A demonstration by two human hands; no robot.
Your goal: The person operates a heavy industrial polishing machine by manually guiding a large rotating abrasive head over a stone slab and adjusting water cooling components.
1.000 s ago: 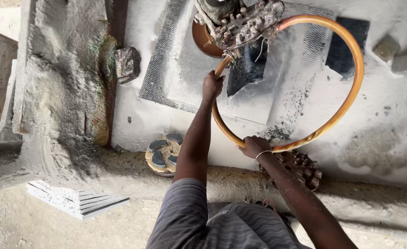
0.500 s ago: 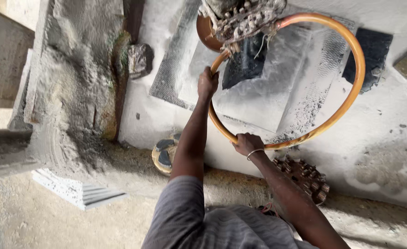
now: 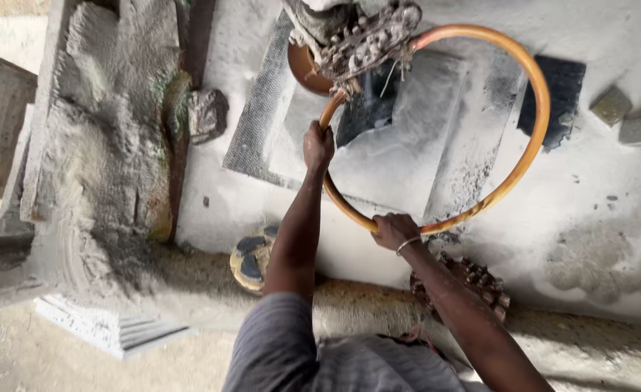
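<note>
Dusty grey stone slab (image 3: 596, 218), powder everywhere. Large orange metal hoop handle (image 3: 534, 138) lies flat above it, fixed to a grimy machine head (image 3: 364, 36). Left hand (image 3: 318, 147) fingers wrapped round its near-left arc; right hand (image 3: 395, 231) clasps the nearest bottom arc.

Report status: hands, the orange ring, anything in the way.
Left hand gripping the orange ring on its left arc. Right hand gripping its bottom arc. Machine head sits over ring's top; dusty stone slab beneath.

Both arms outstretched, fingers (image 3: 319, 147) clenched.
</note>
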